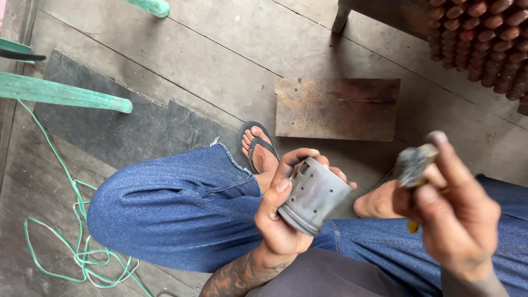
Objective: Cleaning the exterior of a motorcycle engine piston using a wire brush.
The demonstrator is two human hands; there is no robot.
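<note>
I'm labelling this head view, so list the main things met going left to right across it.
green cord on the floor → person's bent knee in blue jeans → left hand gripping a grey perforated metal cylinder → right hand holding a small grimy piece.

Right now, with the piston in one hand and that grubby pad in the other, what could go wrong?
1. The left hand holds the grey piston by fingers alone, above bare toes in a flip-flop; a slip could drop it on them.
2. The right hand pinches a small worn abrasive piece that is blurred; grip looks uncertain, so it may fall.
3. The green cord loops loose on the floor beside the leg, a possible snag.
</note>
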